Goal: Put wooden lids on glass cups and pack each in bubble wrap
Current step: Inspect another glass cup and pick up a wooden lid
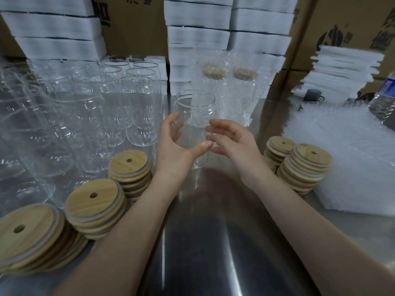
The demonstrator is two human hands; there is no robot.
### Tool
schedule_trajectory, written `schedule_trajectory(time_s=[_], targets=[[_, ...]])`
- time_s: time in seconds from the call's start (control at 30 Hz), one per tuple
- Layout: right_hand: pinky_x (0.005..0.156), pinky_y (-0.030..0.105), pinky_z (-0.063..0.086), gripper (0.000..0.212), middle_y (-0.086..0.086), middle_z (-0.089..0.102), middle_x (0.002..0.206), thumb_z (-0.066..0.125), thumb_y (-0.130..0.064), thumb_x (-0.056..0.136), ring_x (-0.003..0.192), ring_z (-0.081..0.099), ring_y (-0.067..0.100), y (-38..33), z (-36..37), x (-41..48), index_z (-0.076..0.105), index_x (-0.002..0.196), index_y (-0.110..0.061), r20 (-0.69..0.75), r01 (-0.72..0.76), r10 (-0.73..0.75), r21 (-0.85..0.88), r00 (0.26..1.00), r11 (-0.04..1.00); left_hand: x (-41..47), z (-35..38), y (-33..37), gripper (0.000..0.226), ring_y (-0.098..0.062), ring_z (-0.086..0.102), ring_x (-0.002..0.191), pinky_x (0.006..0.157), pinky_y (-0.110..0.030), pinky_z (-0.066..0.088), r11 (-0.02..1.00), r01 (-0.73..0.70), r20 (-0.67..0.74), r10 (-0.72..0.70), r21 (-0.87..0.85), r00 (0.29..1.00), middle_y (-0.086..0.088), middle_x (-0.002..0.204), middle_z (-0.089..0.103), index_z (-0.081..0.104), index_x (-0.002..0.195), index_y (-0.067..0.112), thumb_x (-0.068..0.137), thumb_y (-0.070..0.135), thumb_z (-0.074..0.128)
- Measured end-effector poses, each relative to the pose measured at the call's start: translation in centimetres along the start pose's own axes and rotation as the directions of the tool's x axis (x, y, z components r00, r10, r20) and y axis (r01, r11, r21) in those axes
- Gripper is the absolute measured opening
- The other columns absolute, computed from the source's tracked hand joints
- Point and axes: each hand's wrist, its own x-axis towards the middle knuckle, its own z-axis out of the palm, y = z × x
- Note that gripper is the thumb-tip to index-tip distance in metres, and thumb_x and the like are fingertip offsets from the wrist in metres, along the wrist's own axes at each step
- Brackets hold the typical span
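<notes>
One clear glass cup (pixel 195 107) without a lid stands upright on the steel table (pixel 213 221), just ahead of me. My left hand (pixel 173 150) curls round its left side, thumb across the front and fingers behind the glass. My right hand (pixel 235 144) is at the cup's right side with loosely bent fingers that hold nothing. Stacks of round wooden lids with a small hole lie at my left (pixel 129 162) (pixel 94 196) and at my right (pixel 310 154). Two lidded cups in bubble wrap (pixel 215 82) (pixel 244 86) stand behind the bare cup.
Several empty glass cups (pixel 141 107) crowd the left half of the table. A thick pile of bubble wrap sheets (pixel 342 150) lies at the right, with a plastic water bottle (pixel 382 101) behind it. White foam boxes (pixel 198 37) and cardboard cartons line the back.
</notes>
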Motion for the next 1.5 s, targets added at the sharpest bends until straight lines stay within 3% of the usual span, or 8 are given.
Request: schedule_trajectory(time_s=[0.13,0.3,0.47,0.73,0.97,1.17,1.33,1.5], targets=[[0.091,0.022,0.051,0.036,0.002,0.065,0.119,0.053,-0.001,0.094,0.104,0.063,0.014,0.2,-0.4,0.4,0.062,0.125,-0.015,-0.022,0.073,-0.083,-0.296,0.996,0.952,0.1,0.1,0.0,0.085,-0.004,0.040,0.128,0.115,-0.036,0.035,1.000,0.001,-0.005,-0.001,0.013,1.000,0.002,0.146,0.044,0.039,0.140,0.026,0.072,0.008,0.086],[0.097,0.031,0.040,0.041,0.006,0.057,0.134,0.053,-0.016,0.091,0.122,0.053,0.025,0.1,-2.8,1.2,0.058,0.132,-0.019,-0.023,0.023,-0.093,-0.884,0.995,0.467,0.1,0.2,-0.1,0.095,-0.002,0.038,0.128,0.108,-0.030,0.036,0.998,0.008,-0.005,-0.007,0.068,1.000,0.000,0.151,0.040,0.031,0.151,0.025,0.074,0.014,0.085],[0.092,0.037,0.047,0.037,0.011,0.058,0.126,0.058,-0.026,0.088,0.117,0.055,0.030,-0.9,-4.3,0.8,0.062,0.123,-0.014,-0.064,-0.097,0.135,-0.962,0.989,0.254,-0.1,0.3,0.1,0.102,-0.007,0.033,0.140,0.117,-0.038,0.033,0.995,0.007,-0.007,-0.006,0.099,1.000,-0.002,0.155,0.035,0.021,0.156,0.024,0.076,0.014,0.084],[0.096,0.031,0.045,0.054,0.009,0.048,0.140,0.063,-0.017,0.087,0.126,0.049,0.027,-2.1,-4.7,0.3,0.050,0.139,-0.020,0.017,-0.025,0.362,-0.994,0.932,0.111,-0.9,0.7,0.6,0.106,-0.007,0.024,0.146,0.122,-0.037,0.023,0.978,-0.084,-0.027,0.091,0.191,0.995,0.001,0.159,0.025,0.011,0.156,0.026,0.078,0.011,0.081],[0.093,0.025,0.038,0.049,0.003,0.050,0.140,0.056,-0.018,0.092,0.129,0.047,0.023,-1.8,-5.0,0.7,0.050,0.140,-0.025,0.034,-0.039,0.283,-0.968,0.959,0.249,-1.7,0.6,1.6,0.077,-0.012,0.034,0.137,0.117,-0.040,0.030,0.918,-0.232,-0.160,0.294,0.320,0.942,0.010,0.141,0.034,0.028,0.149,0.018,0.084,0.019,0.070],[0.076,0.027,0.040,0.036,-0.006,0.058,0.101,0.068,-0.029,0.083,0.094,0.056,0.015,-1.2,-4.7,0.9,0.061,0.118,-0.026,0.020,-0.044,0.105,-0.819,0.994,0.572,-1.9,0.6,2.0,0.057,-0.009,0.041,0.125,0.109,-0.035,0.036,0.921,-0.235,-0.230,0.313,0.310,0.922,0.012,0.129,0.042,0.041,0.136,0.021,0.083,0.017,0.064],[0.062,0.036,0.060,0.023,0.006,0.063,0.092,0.069,-0.023,0.087,0.085,0.067,0.022,-1.8,-4.2,0.9,0.068,0.110,-0.018,-0.049,-0.244,0.240,-0.189,0.970,0.951,-1.7,0.5,1.7,0.064,-0.009,0.039,0.131,0.114,-0.032,0.031,0.948,-0.180,-0.212,0.239,0.263,0.948,0.010,0.138,0.040,0.037,0.142,0.019,0.087,0.015,0.068],[0.062,0.041,0.059,0.029,0.017,0.059,0.115,0.052,-0.026,0.096,0.094,0.070,0.037,-2.6,-4.2,1.1,0.069,0.114,-0.011,0.122,-0.368,0.350,0.417,0.929,0.831,-1.4,0.5,1.4,0.079,-0.001,0.032,0.135,0.118,-0.033,0.027,0.966,-0.127,-0.152,0.163,0.224,0.975,0.014,0.143,0.036,0.028,0.150,0.023,0.086,0.024,0.074]])
